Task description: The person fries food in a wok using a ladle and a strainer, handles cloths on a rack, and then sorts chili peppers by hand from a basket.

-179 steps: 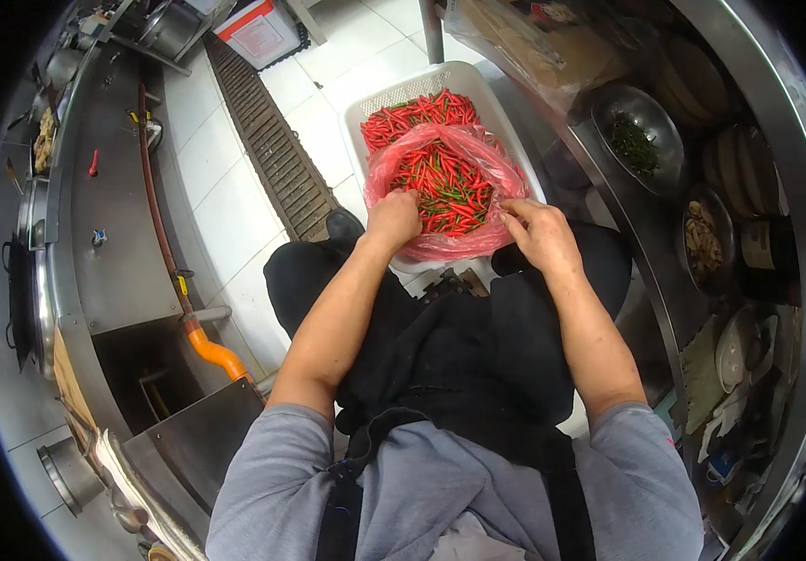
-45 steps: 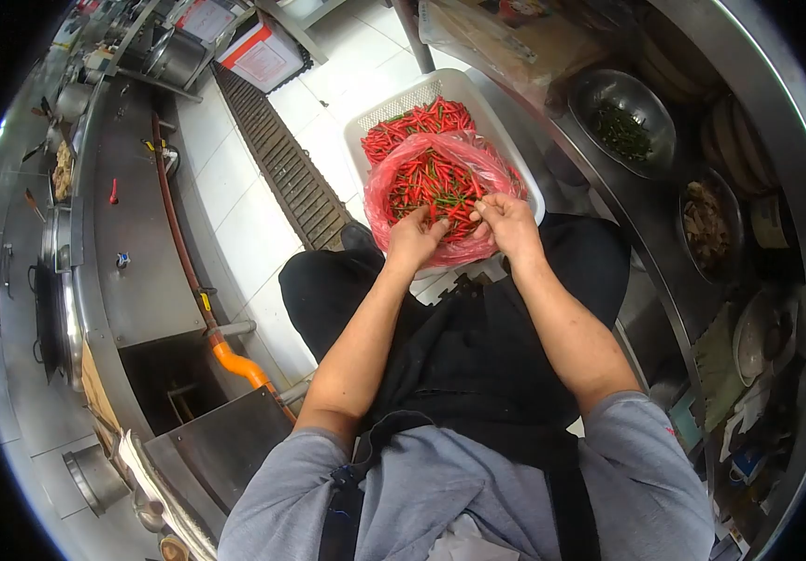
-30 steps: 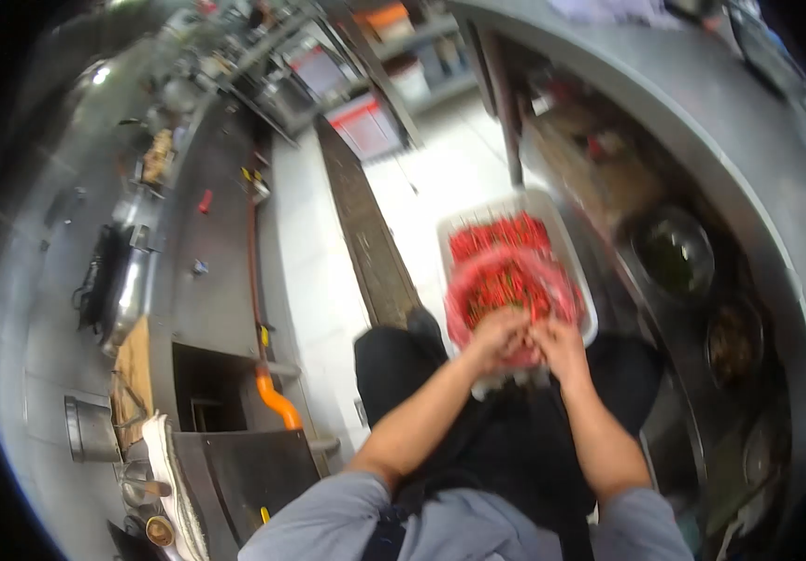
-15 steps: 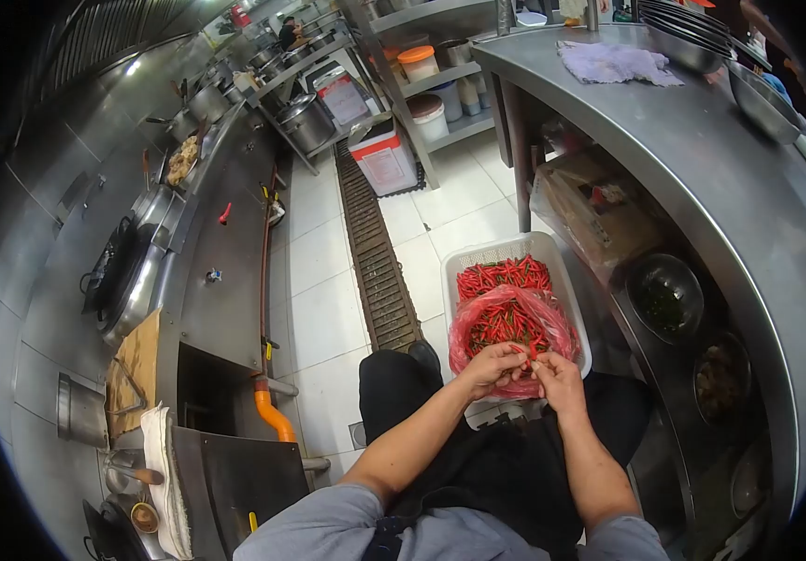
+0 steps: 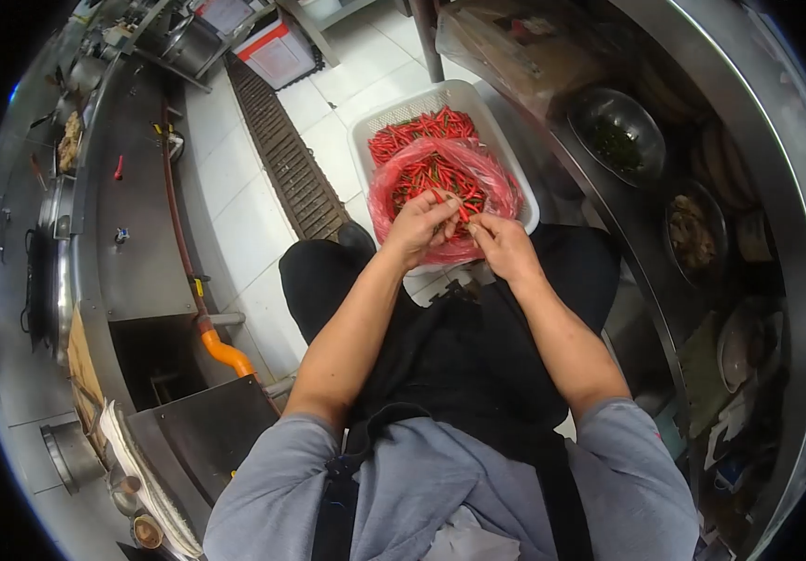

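You have a small red chilli (image 5: 463, 213) between your two hands, above the near part of the open pink plastic bag (image 5: 493, 170). Your left grip (image 5: 421, 227) is closed on it with curled fingers, and your right grip (image 5: 506, 246) pinches its lower end. The bag, full of red and green chillies, sits in the white basket (image 5: 531, 211) just beyond your knees. More red chillies (image 5: 421, 131) lie in the basket's far end, beside the bag.
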### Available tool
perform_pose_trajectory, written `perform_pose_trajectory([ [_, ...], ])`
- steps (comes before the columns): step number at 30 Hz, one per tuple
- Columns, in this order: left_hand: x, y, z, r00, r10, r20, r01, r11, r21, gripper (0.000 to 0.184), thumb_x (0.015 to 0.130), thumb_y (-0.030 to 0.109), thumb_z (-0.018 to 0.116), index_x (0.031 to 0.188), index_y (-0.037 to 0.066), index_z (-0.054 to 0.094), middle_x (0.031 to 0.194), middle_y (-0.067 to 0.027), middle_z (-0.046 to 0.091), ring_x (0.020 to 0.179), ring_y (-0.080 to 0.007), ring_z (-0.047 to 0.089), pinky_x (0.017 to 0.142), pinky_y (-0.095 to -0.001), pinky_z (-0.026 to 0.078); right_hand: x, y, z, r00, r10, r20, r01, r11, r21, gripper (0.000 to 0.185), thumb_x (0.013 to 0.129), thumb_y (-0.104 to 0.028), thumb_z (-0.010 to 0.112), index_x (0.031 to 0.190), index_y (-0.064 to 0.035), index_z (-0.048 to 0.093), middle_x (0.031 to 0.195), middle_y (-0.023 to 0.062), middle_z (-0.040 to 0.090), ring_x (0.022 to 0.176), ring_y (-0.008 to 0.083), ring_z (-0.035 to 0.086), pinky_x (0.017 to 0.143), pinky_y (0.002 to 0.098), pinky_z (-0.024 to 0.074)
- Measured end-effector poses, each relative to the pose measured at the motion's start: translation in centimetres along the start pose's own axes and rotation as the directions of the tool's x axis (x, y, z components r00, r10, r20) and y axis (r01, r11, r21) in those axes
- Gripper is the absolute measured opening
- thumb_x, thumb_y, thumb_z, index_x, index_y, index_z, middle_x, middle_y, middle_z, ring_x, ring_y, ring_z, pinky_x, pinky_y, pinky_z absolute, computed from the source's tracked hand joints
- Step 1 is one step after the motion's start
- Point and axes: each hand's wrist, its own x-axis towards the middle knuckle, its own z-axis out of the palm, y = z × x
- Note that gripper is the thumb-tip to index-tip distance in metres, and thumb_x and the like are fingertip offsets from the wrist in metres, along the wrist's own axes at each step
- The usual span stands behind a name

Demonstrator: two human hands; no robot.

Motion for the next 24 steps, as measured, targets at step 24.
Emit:
perform_pose_trajectory([
  [24,3.6,-5.2,-7.7,0.872,0.375,-0.313,-0.032,0.684,0.729,0.018,0.081,0.023,0.065,0.082,0.005,0.064,0.077,-0.0098,0.067,0.068,-0.0226,0.063,0.068,-0.0360,0.051,4.1,-8.0,-15.2,0.675,-0.518,-0.526,-0.001,0.712,-0.702,0.017,0.083,-0.014,0.065,0.097,-0.0062,0.070,0.092,0.0108,0.067,0.088,0.0201,0.063,0.076,0.0320,0.0493],
])
